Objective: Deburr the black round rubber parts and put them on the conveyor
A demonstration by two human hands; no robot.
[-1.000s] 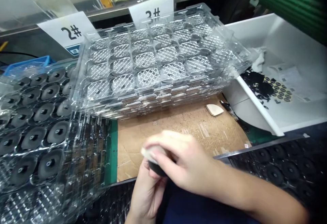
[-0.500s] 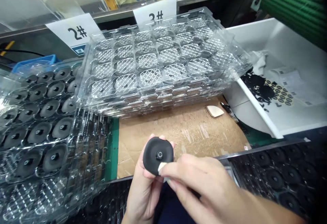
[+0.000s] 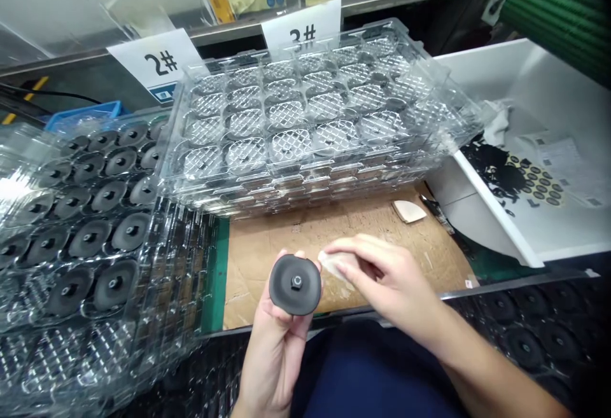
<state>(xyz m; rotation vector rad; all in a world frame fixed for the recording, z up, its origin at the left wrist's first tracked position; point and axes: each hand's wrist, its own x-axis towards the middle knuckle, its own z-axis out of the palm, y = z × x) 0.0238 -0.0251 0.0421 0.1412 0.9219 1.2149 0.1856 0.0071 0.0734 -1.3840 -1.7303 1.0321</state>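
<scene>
With the black disc (image 3: 286,298) as the centre of the clock, the left hand (image 3: 275,332) comes up from about 6 o'clock, its fingers curled round the disc from behind and below, dished face and small central stub turned upward. The right hand (image 3: 382,268) is at 3 o'clock, closed narrowly on a soft white pad (image 3: 334,268), pinched between thumb and fingers; the pad's tip is just beside the disc's rim, between 1 and 2, and I cannot tell whether they touch. Beyond them a brown cardboard sheet (image 3: 267,240) covers part of the green worktop (image 3: 218,278), with a cream wedge-shaped pad (image 3: 409,211) at 2 o'clock. A stack of clear trays (image 3: 291,144) fills 12 o'clock, with a "3#" paper sign (image 3: 305,20) behind it and a "2#" paper sign (image 3: 160,65) towards 11. Between 9 and 10, more clear trays hold rows of similar discs (image 3: 90,238). A white bin (image 3: 506,214) at 2 o'clock contains black scraps (image 3: 508,177).
</scene>
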